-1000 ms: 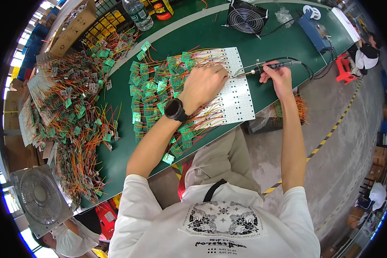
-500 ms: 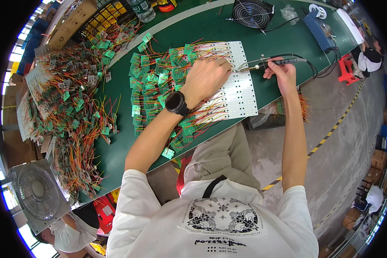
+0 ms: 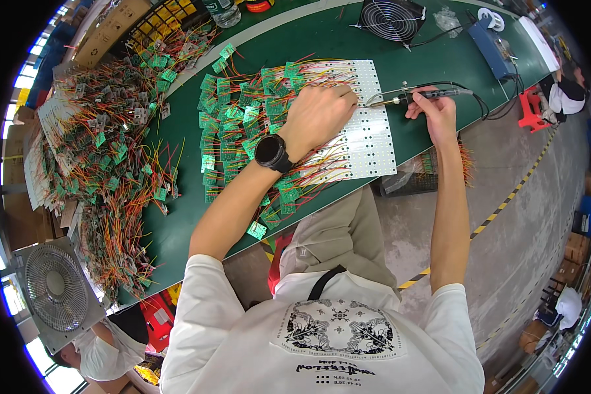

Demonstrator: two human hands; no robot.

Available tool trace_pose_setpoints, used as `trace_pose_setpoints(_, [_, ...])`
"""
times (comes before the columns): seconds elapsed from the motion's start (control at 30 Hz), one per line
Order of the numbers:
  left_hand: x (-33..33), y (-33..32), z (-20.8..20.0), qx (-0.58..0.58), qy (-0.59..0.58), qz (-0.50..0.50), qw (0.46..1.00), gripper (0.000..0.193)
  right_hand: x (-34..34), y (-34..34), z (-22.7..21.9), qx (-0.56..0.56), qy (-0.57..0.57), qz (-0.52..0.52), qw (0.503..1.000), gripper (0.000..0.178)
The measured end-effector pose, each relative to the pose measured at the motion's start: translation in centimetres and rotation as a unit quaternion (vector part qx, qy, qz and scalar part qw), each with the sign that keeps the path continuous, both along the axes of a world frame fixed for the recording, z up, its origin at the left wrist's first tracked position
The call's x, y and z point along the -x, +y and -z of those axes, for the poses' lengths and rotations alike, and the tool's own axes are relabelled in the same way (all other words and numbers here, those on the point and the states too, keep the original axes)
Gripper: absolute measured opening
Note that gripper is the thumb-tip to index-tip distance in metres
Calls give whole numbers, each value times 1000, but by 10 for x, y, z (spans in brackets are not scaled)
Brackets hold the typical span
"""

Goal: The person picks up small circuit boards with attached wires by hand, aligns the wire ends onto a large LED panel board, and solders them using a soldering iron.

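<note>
The right hand's (image 3: 433,117) fingers gripped a soldering iron (image 3: 445,92), its long axis lying crosswise, tip pointing left toward the left hand (image 3: 322,117). The left fingers were bent down over a white panel (image 3: 373,144); whether they pinched anything could not be told. The panel lay below them and left of the right fingers, its bare strip running near to far. Leftward beyond spread coloured wires (image 3: 328,164) and green circuit boards (image 3: 233,128) on the table (image 3: 295,44).

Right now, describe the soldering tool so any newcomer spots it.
On the green table, find the white dotted board. Beside its right edge, the right hand holds the soldering tool: unlike the flat board, it is slim, dark-handled and cabled.
</note>
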State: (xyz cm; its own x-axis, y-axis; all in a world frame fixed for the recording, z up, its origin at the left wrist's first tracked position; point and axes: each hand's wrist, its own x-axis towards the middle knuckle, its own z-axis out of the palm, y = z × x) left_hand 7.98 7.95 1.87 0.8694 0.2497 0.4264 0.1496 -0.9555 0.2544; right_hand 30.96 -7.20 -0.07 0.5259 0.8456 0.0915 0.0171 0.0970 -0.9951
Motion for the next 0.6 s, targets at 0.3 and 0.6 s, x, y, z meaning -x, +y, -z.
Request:
trace_pose_setpoints(0.3, [0,1,2,-3,-3,0,1000,12,-2,-1,4,-31,31,16,999,21])
trace_pose_setpoints(0.6, [1,0,-2,-2,0,2,1000,14,-3,2,2,-50,53,26,997,21])
